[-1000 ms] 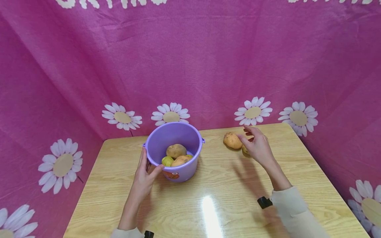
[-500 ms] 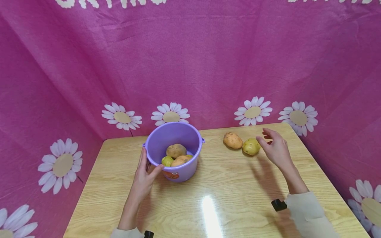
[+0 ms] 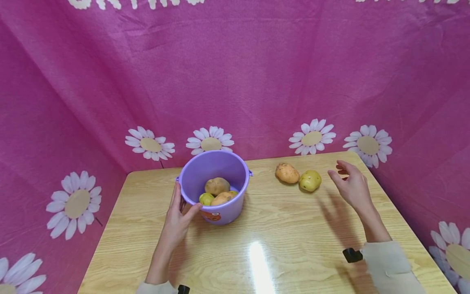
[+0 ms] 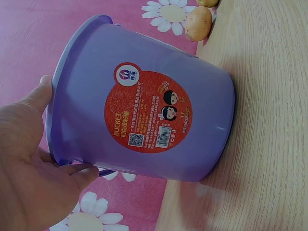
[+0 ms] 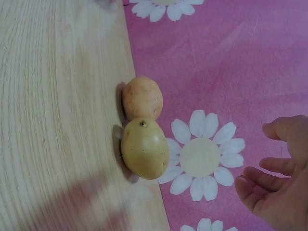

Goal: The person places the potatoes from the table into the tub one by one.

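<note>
Cloth (image 3: 257, 81) — daisy-printed — behind table (image 3: 293, 237) and bucket (image 3: 233, 209)

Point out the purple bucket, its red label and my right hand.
Purple bucket (image 3: 214, 168), head view: far inner wall.
Red label (image 4: 150, 108), left wrist view: its middle.
Right hand (image 3: 354, 188), head view: middle of the hand.

On the purple bucket (image 4: 89, 101) sits a red label (image 4: 142, 99) reading "BUCKET" and 时尚炫彩桶 in yellow. A round white logo (image 4: 127, 75) lies toward the bucket's rim; a QR code (image 4: 136, 140) and barcode (image 4: 163, 136) stand below "BUCKET" — the small print is too fine to read surely. White lettering (image 3: 152, 3) on the pink cloth (image 3: 238, 81) high above the bucket is cropped — unreadable.
</note>
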{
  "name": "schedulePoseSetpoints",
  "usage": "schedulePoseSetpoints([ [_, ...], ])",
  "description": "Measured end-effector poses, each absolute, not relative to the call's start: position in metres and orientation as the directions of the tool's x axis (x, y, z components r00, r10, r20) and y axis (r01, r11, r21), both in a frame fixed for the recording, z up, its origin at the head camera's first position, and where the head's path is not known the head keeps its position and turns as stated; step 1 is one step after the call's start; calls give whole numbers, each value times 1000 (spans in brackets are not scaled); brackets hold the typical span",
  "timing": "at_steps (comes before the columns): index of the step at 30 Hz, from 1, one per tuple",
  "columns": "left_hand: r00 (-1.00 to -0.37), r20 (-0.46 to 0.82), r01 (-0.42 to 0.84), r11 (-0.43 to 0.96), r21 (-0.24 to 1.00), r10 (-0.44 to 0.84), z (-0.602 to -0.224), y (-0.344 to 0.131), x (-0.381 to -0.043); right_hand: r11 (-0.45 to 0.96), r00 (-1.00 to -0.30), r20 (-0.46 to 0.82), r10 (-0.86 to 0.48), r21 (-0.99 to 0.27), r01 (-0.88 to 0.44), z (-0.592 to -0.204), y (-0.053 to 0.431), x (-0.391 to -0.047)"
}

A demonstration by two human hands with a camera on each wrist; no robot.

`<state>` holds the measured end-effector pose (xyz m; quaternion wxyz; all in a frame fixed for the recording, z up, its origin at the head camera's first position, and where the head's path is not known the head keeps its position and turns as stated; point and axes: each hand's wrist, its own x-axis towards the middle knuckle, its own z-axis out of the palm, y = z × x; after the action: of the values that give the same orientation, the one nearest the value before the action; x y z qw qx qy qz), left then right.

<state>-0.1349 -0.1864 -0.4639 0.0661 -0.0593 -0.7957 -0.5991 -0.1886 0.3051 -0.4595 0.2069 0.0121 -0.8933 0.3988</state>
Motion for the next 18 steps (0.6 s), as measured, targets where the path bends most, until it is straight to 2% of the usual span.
schedulePoseSetpoints([
  [8,-980,200,196,290,937,17,-464,-186,-135,686,-930,341,135,-709,-160,-467,304,-190],
  [18,-982,187,183,282,942,14,-464,-187,-134,702,-954,269,133,-705,-101,-495,306,-192],
])
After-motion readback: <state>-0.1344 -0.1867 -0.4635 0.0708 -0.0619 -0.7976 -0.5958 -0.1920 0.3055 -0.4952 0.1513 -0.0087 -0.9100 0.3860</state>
